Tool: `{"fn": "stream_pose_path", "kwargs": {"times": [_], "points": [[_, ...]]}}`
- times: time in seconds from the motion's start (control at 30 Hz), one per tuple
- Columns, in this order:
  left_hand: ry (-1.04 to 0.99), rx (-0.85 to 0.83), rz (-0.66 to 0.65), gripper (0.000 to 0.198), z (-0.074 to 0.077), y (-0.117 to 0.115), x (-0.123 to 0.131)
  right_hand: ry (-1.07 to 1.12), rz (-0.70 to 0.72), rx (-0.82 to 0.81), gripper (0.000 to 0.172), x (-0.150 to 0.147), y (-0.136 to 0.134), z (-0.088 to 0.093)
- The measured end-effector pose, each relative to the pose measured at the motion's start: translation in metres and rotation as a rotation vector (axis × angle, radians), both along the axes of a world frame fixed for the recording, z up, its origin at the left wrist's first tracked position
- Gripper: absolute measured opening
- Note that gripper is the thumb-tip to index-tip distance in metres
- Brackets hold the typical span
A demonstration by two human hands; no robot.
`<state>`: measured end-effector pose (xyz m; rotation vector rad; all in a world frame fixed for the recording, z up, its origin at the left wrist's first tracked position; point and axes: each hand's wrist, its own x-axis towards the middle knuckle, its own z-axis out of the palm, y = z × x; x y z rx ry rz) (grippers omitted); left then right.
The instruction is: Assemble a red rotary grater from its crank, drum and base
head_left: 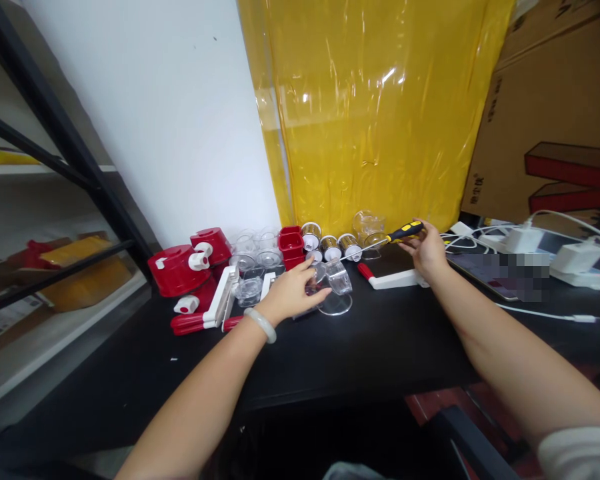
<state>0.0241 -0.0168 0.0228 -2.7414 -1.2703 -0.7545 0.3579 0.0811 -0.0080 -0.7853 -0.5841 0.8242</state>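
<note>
My right hand (pixel 427 251) grips a black and yellow screwdriver (pixel 404 232) by its handle. The long shaft points left, above the drum graters. My left hand (pixel 296 291), a pale bangle on its wrist, has its thumb and fingers apart over a clear plastic part (pixel 338 277). Whether it touches that part I cannot tell. Metal drum graters (pixel 349 245) with white ends stand just beyond my left hand. Red plastic pieces (pixel 291 244) are stacked beside them. Below my right hand lies a white crank (pixel 394 280) with a red handle.
Red housings (pixel 172 270), clear cups (pixel 255 248) and more white cranks (pixel 222 297) crowd the black table's (pixel 370 353) left side. To the right are a tablet (pixel 490 273), white chargers (pixel 525 239) and cables. Yellow plastic sheeting (pixel 370 120) and a large cardboard box (pixel 555 100) stand behind.
</note>
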Motion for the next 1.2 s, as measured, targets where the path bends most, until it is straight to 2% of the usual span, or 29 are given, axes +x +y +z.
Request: {"fn": "stream_pose_path", "kwargs": {"times": [0.3,0.43,0.57,0.63,0.73,0.93,1.2], "points": [[0.011,0.003,0.005,0.033,0.0,-0.001,0.0,0.024,0.012,-0.015,0.015,0.001,0.002,-0.001],[0.013,0.005,0.01,0.033,0.0,-0.001,0.001,-0.003,-0.001,-0.004,0.022,0.003,0.005,-0.004],[0.008,0.006,0.01,0.032,-0.001,0.0,0.001,-0.077,-0.083,-0.008,0.029,0.004,0.007,-0.006],[0.004,0.006,0.01,0.032,-0.001,0.0,0.0,-0.08,-0.088,-0.007,0.025,0.004,0.007,-0.006],[0.001,0.005,0.008,0.033,-0.001,0.0,0.0,-0.044,-0.025,-0.004,0.016,0.005,0.008,-0.006],[-0.008,0.008,0.001,0.033,-0.001,0.0,-0.001,-0.014,-0.004,-0.018,0.011,0.005,0.007,-0.005],[0.001,0.0,0.012,0.033,0.0,0.0,0.0,0.034,0.021,0.034,0.029,0.002,0.008,-0.006]]}}
